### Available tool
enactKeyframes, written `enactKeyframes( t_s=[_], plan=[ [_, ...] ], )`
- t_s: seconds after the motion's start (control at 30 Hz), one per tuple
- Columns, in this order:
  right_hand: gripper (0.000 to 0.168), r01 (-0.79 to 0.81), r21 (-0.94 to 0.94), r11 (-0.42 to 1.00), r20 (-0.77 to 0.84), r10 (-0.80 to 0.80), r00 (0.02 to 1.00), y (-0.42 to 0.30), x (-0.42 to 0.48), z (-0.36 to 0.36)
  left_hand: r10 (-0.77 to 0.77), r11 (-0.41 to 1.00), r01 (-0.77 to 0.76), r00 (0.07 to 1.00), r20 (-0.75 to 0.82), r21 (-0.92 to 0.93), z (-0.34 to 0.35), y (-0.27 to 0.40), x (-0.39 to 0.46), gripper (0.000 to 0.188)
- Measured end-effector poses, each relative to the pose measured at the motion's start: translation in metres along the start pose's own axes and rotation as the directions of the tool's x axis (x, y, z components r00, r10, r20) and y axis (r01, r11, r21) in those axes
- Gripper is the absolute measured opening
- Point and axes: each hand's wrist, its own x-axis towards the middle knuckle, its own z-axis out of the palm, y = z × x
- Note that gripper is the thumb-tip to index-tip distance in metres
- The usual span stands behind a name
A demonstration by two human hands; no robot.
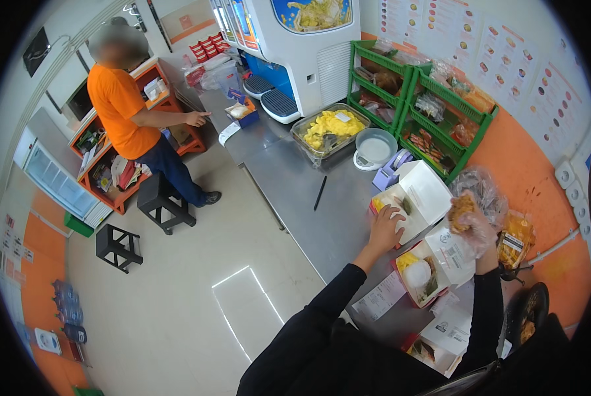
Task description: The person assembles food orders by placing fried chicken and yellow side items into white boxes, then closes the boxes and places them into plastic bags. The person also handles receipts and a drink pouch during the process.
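Note:
My right hand (478,230), in a clear plastic glove, holds a piece of fried chicken (461,213) above the raised lid of a food box. My bare left hand (387,230) rests with spread fingers at the near side of an open cardboard food box (426,190), which holds some yellow food and a dark green item. Nearer to me stands a second open box (441,292) with a white mound, probably rice, yellow food and greens. A third open box (444,354), partly hidden by my right arm, lies closest to me.
On the metal counter (295,183) are a pen (320,193), a tray of yellow food (335,128), a kitchen scale (374,148), a tape dispenser (392,171) and a receipt (380,297). Green racks (449,94) stand behind. A black pan (528,317) is at right; a person (122,114) stands across.

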Motion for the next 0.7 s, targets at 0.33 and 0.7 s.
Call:
enactKeyframes(
  t_s=[0.33,0.7],
  plan=[
    [0.049,-0.103,-0.082,0.991,-0.114,0.094,0.989,0.031,0.057,0.009,0.125,0.991,-0.126,0.992,0.033,0.038,0.014,-0.028,-0.005,0.044],
    [0.051,-0.081,-0.623,0.778,-0.102,0.023,0.995,0.069,0.072,0.019,-0.019,0.963,-0.019,0.99,0.137,0.27,-0.006,-0.003,0.002,0.05]
  ],
)
